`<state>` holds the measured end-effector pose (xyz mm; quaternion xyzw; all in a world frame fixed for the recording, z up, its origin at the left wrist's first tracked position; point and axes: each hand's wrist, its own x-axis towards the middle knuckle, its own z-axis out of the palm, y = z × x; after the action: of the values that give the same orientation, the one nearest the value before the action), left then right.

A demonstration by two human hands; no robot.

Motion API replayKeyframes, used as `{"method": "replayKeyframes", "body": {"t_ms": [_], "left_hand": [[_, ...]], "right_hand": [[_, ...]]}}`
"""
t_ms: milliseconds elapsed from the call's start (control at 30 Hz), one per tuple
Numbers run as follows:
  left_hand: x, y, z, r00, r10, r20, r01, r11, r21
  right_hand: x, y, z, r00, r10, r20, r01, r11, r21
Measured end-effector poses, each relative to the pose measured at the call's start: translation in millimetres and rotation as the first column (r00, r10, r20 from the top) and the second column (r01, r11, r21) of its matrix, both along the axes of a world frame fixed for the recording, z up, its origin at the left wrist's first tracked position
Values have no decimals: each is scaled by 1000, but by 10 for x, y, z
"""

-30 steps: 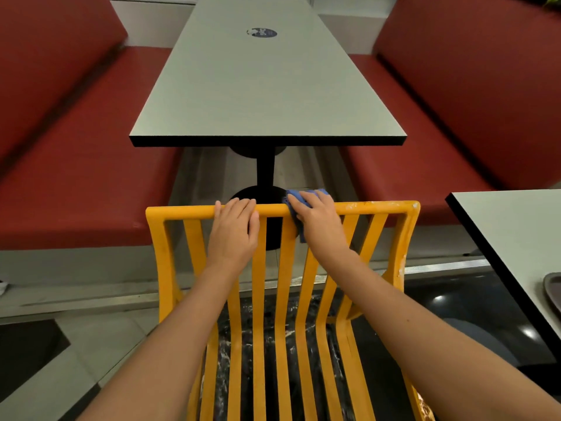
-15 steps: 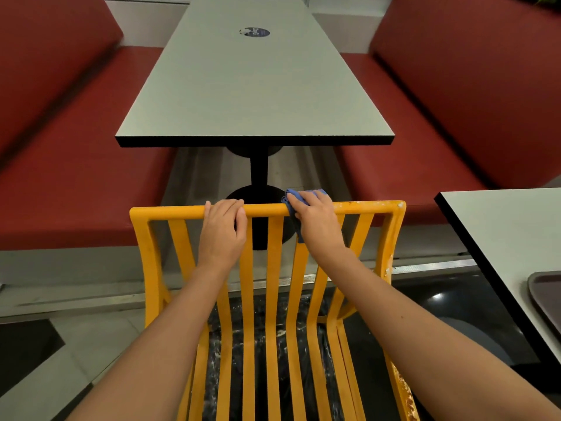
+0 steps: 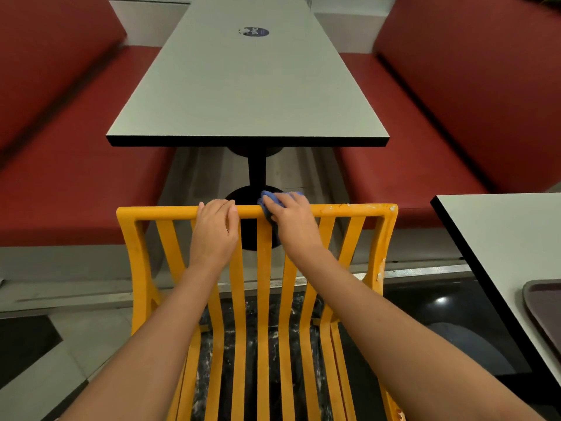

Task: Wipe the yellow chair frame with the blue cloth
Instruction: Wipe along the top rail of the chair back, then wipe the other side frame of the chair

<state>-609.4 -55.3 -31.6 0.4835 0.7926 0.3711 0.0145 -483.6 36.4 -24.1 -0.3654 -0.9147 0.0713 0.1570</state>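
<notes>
The yellow chair frame [image 3: 151, 212] stands right in front of me, a slatted back with a top rail across the middle of the view. My left hand [image 3: 215, 232] grips the top rail left of centre. My right hand [image 3: 293, 221] presses the blue cloth [image 3: 268, 198] onto the rail just right of centre. Only a crumpled edge of the cloth shows past my fingers. White specks mark the rail's right end and right post.
A long grey table [image 3: 249, 95] on a black pedestal stands beyond the chair, between two red booth benches [image 3: 60, 177]. A second grey table [image 3: 501, 238] with a dark tray [image 3: 543, 302] is at the right. The chair seat below is dark and speckled.
Both hands stay on the top rail in nearly the same places. The chair and hands have shifted slightly left in the view as my head moved.
</notes>
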Motion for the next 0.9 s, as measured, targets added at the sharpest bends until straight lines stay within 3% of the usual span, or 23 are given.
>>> {"method": "replayKeyframes", "body": {"t_ms": [233,433,567,767,900], "left_hand": [[-25,-40,-5,999,-25,-43,23,999,-36],[15,1,51,999,25,40,-22,998,-56],[200,146,169,993,6,121,6,996,-94],[866,553,315,979,-33,200,47,997,-68],[1027,692,314,991,31,129,-9,985,-170]], "right_hand": [[282,170,5,999,31,17,-32,998,52],[340,205,52,998,-6,-58,3,999,-43],[251,146,186,989,-30,-145,-10,963,-268],[483,202,240,961,-55,-270,-84,876,-476],[812,254,316,971,-54,-231,-65,875,-480]]}}
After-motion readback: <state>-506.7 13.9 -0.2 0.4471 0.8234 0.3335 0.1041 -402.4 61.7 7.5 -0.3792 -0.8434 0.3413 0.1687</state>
